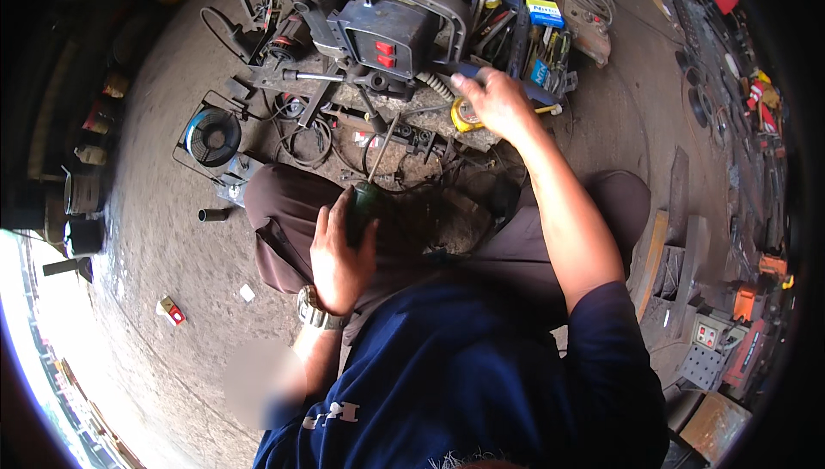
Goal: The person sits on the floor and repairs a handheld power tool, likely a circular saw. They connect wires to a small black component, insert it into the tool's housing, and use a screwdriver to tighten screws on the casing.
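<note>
My left hand (340,254) is wrapped round a dark green cylindrical thing (364,210) above my left thigh. A thin rod (383,149) stands up from its far end; the exact kind is not clear. My right hand (498,106) reaches forward over the work area, above a yellow tape measure (465,115) and in front of a blue strip (534,91). Its thumb points left, while the other fingers are curled and partly hidden, so any hold is unclear. Just beyond it stands a grey portable drill machine (388,39) with red switches and a large curved handle.
Hand tools fill a tray (518,44) at the far right, beside a blue-and-yellow box (544,13). Cables (309,138) and metal parts lie before my knees. A cable reel (212,137) stands left; metal bars (687,263) lie right.
</note>
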Demonstrator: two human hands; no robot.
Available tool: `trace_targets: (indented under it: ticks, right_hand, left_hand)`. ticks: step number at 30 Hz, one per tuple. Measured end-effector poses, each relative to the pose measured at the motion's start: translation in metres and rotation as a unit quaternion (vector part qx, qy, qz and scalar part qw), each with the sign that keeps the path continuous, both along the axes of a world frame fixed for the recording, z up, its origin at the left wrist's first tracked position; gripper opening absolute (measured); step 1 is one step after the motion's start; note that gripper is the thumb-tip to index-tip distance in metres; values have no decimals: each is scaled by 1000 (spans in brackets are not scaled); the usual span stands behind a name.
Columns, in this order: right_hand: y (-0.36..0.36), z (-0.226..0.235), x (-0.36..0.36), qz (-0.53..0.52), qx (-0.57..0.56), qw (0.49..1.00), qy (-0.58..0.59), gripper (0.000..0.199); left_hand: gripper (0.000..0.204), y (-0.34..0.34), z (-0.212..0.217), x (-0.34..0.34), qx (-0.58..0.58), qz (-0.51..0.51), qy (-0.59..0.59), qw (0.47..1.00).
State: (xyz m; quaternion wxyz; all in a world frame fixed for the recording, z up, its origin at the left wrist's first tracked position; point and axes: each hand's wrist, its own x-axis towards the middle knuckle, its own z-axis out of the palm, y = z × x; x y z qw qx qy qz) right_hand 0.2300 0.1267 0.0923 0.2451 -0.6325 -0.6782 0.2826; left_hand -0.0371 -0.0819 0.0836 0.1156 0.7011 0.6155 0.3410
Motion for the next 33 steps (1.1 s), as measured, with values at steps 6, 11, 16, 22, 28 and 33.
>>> trace_targets:
  ticks: [6,11,16,22,28,33]
  right_hand:
    - [-105,14,-24,314,-144,900,266,41]
    - [-98,27,0,91,-8,994,63,42]
    - [-20,49,73,-123,-54,988,-71,57]
    - [62,1,49,-83,-110,986,-97,52]
    - [111,-32,39,-200,-22,980,5,57]
    - [132,-38,43,-164,-59,983,-47,45]
  left_hand:
    - [61,22,1,53,44,-78,-57,994]
    - [71,55,1,84,-7,-173,-144,974]
    - [51,72,-25,92,-135,-221,-281,924]
    - [32,69,-61,126,-283,-223,-350,865]
    - [29,73,-79,132,-276,-219,-240,904]
    - [29,75,-87,123,-271,-210,-225,912]
